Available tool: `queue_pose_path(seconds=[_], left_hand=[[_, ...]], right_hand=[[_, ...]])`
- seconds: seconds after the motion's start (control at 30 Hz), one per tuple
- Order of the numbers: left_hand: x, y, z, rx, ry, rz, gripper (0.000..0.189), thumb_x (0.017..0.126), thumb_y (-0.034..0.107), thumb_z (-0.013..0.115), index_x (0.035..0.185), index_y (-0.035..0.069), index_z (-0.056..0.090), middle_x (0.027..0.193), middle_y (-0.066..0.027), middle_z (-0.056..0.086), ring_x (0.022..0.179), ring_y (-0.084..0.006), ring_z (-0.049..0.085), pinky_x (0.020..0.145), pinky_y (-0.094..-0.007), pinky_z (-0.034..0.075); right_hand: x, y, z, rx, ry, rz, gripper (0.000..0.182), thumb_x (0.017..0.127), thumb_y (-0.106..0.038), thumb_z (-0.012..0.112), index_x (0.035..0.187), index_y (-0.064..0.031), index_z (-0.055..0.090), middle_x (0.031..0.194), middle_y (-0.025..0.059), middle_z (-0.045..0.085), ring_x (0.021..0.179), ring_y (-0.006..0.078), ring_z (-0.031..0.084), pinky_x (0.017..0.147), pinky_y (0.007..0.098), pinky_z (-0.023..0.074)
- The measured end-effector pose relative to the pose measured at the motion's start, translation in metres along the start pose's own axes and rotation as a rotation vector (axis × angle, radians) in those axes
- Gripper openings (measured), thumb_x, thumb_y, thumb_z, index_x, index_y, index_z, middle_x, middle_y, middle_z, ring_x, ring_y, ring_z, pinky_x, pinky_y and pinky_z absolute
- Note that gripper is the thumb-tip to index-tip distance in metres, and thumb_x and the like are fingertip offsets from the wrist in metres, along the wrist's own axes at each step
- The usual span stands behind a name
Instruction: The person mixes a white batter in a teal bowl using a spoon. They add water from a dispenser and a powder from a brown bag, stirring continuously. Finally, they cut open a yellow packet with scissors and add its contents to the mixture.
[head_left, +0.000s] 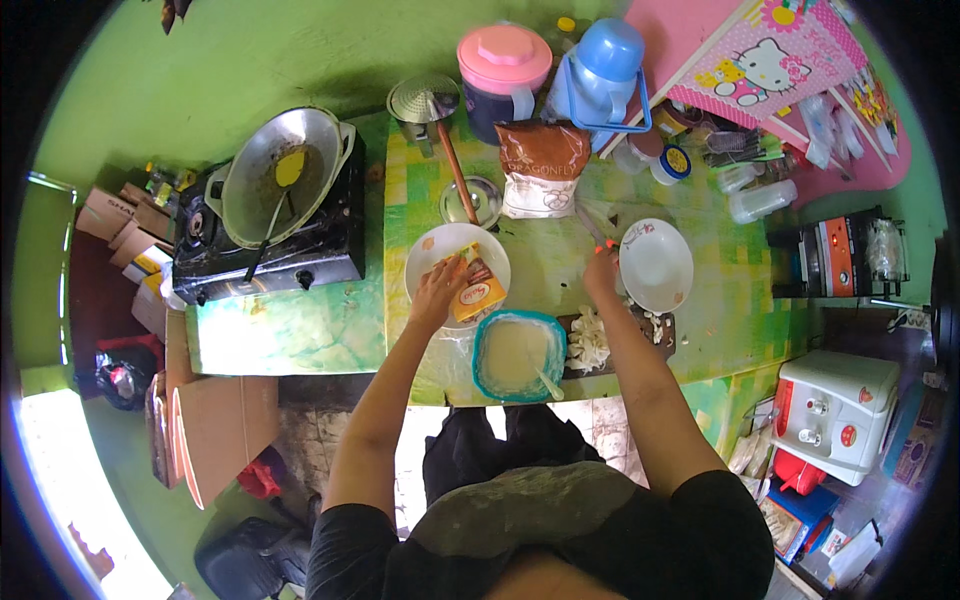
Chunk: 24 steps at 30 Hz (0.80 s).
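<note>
My left hand (441, 286) rests over the left edge of a yellow food packet (480, 294), its fingers gripping it above a white bowl (417, 259). My right hand (602, 276) holds an orange-handled knife (591, 225), blade pointing away from me; the grip is mostly hidden. Right of that hand is a white oval plate (657, 262). Closer to me stands a teal container (482, 375) of pale batter with a spoon (551, 384) in it. White sliced pieces (589, 341) lie on a dark board (664, 337), partly behind my right forearm.
A wok (255, 199) with oil, a yellow piece and a ladle sits on the gas stove (210, 274) at left. Behind the bowls stand a brown-and-white flour bag (541, 176), a pink-lidded jug (504, 82) and a blue flask (600, 82). A water dispenser (840, 412) is at right.
</note>
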<state>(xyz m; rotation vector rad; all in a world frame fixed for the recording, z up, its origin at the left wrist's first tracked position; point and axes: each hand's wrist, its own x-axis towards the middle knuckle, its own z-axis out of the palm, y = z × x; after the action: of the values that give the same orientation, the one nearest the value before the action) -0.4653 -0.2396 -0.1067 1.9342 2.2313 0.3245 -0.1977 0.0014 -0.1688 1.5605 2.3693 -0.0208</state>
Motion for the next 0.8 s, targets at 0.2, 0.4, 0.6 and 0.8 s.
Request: queue_pose_path(seconds=[0.2,0.4,0.6,0.8], left_hand=[[0.010,-0.002,0.004,0.028,0.040,0.049,0.055,0.077,0.010,0.055,0.129,0.028,0.048,0.136,-0.0088,0.041,0.120,-0.0296,0.045,0.095,-0.0430,0.038],[0.007,-0.005,0.011,-0.367,0.148,-0.221,0.036,0.083,0.012,0.055,0.119,0.016,0.053,0.113,-0.0110,0.058,0.100,-0.0279,0.057,0.083,-0.0389,0.046],[-0.012,0.028,-0.048,-1.390,0.406,-0.592,0.023,0.091,0.019,0.057,0.109,0.007,0.052,0.100,-0.0041,0.062,0.093,-0.0175,0.059,0.080,-0.0362,0.047],[-0.036,0.049,-0.103,-2.253,0.440,-0.569,0.035,0.097,0.022,0.044,0.129,0.009,0.040,0.124,-0.0059,0.051,0.112,-0.0221,0.051,0.093,-0.0469,0.042]], right_hand=[[-0.014,-0.010,-0.027,0.212,-0.024,0.073,0.038,0.070,-0.005,0.063,0.101,0.0107,0.048,0.100,0.0282,0.050,0.090,0.0376,0.054,0.076,0.0393,0.0467],[-0.024,-0.013,-0.025,0.438,0.169,0.108,0.029,0.068,-0.008,0.068,0.092,0.0047,0.057,0.090,0.0234,0.059,0.086,0.0344,0.059,0.074,0.0400,0.0502],[-0.024,-0.011,-0.031,0.330,0.055,0.124,0.036,0.065,-0.020,0.073,0.089,0.0024,0.059,0.089,0.0203,0.063,0.083,0.0343,0.063,0.071,0.0423,0.0518],[-0.035,0.008,-0.046,0.655,-0.177,0.140,0.041,0.066,-0.024,0.069,0.092,0.0054,0.059,0.090,0.0228,0.064,0.080,0.0363,0.064,0.070,0.0406,0.0514]])
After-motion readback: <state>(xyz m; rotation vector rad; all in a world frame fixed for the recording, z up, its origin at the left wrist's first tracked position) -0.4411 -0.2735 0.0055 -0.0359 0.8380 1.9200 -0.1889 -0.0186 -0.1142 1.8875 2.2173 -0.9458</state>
